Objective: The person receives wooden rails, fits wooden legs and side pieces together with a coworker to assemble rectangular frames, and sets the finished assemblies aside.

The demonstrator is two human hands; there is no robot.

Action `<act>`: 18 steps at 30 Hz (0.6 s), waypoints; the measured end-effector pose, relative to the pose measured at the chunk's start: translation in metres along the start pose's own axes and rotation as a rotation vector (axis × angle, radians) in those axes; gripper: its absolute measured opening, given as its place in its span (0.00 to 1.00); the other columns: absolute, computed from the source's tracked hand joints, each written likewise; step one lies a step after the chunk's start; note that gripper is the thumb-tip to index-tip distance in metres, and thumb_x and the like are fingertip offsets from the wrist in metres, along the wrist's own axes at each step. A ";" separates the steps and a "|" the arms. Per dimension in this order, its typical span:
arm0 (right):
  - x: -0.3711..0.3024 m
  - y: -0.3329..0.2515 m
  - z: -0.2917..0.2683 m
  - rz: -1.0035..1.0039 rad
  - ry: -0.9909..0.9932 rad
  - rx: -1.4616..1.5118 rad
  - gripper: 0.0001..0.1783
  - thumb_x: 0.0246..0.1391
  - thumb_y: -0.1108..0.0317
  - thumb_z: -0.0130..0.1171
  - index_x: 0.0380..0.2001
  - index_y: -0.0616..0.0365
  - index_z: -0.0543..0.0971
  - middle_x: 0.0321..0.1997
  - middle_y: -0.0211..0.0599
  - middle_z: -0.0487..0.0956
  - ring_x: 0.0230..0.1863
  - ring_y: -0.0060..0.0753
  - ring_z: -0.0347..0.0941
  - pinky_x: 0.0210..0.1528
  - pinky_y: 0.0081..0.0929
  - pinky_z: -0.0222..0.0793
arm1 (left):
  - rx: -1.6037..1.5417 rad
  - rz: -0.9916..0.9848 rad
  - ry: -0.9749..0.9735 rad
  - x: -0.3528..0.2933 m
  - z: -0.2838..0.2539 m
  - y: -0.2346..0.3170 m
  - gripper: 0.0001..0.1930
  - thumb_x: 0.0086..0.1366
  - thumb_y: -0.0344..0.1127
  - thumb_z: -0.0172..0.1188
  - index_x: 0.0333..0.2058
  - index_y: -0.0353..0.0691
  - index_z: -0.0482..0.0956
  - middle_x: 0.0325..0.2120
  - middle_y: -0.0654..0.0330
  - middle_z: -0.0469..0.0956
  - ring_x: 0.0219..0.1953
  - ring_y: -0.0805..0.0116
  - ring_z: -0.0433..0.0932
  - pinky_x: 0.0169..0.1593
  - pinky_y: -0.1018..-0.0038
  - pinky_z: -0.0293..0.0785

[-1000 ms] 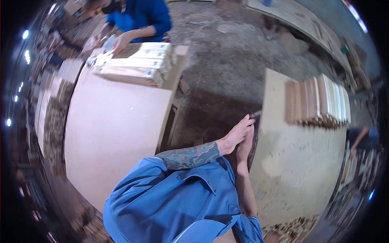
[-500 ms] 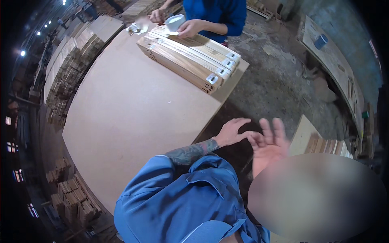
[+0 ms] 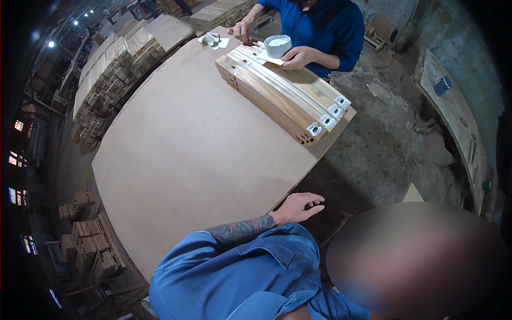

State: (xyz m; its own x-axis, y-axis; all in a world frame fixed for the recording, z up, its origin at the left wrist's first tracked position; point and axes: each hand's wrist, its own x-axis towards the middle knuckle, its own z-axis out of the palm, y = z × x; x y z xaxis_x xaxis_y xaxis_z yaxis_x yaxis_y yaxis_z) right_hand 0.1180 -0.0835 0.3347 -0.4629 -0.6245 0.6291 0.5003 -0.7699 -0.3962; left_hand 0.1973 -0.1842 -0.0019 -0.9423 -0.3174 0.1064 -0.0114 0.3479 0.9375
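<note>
My left hand is held just off the right edge of the large pale tabletop. Its fingers are loosely bent and apart, with nothing between them. A blurred patch at the lower right covers where my right arm would be, so my right hand does not show. Farther off on the table lies a bundle of several wooden slats with white-filled slots at their ends. Across it, a co-worker's hand steadies a white bowl of white paste and a card, while the person's other hand works at the slats' far end.
A crumpled white cloth or paper lies at the table's far end. Stacked wood stands along the left, with more piles at lower left. A bench with a blue cup runs along the right wall.
My right hand, seen raised and spread before, has gone out of sight behind the blur. My left hand sits lower in the picture. The whole view has shifted, carrying the slats rightward and down.
</note>
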 end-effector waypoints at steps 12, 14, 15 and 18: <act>0.004 -0.046 0.006 -0.461 -0.847 -2.192 0.13 0.38 0.69 0.54 0.22 0.50 0.59 0.18 0.27 0.57 0.16 0.28 0.53 0.22 0.32 0.51 | 0.053 -0.042 0.161 -0.020 0.001 0.010 0.13 0.62 0.36 0.62 0.43 0.37 0.80 0.33 0.55 0.82 0.32 0.65 0.81 0.36 0.72 0.77; 0.004 -0.056 0.006 -0.497 -0.900 -2.226 0.13 0.36 0.70 0.53 0.20 0.49 0.58 0.17 0.27 0.56 0.15 0.29 0.53 0.21 0.30 0.49 | 0.040 -0.068 0.157 -0.025 0.010 0.017 0.12 0.63 0.36 0.62 0.43 0.37 0.80 0.31 0.56 0.81 0.31 0.66 0.81 0.35 0.72 0.76; 0.003 -0.061 0.006 -0.500 -0.916 -2.234 0.13 0.36 0.71 0.53 0.19 0.49 0.58 0.16 0.27 0.56 0.15 0.29 0.52 0.20 0.30 0.49 | 0.035 -0.090 0.142 -0.026 0.015 0.021 0.12 0.63 0.36 0.62 0.43 0.38 0.80 0.31 0.56 0.81 0.31 0.66 0.80 0.34 0.72 0.76; 0.000 -0.078 0.002 -0.452 -0.956 -2.248 0.14 0.35 0.72 0.53 0.16 0.49 0.56 0.15 0.27 0.56 0.14 0.29 0.51 0.19 0.28 0.46 | 0.000 -0.106 0.130 -0.028 0.033 0.032 0.12 0.64 0.36 0.61 0.43 0.38 0.80 0.30 0.57 0.81 0.31 0.66 0.80 0.34 0.73 0.76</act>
State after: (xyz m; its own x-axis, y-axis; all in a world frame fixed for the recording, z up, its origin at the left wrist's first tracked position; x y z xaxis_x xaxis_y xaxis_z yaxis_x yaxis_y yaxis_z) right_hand 0.0808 -0.0237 0.3671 0.3318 -0.7465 0.5767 -0.9164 -0.1100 0.3849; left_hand 0.2117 -0.1350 0.0141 -0.8848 -0.4634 0.0492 -0.1081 0.3068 0.9456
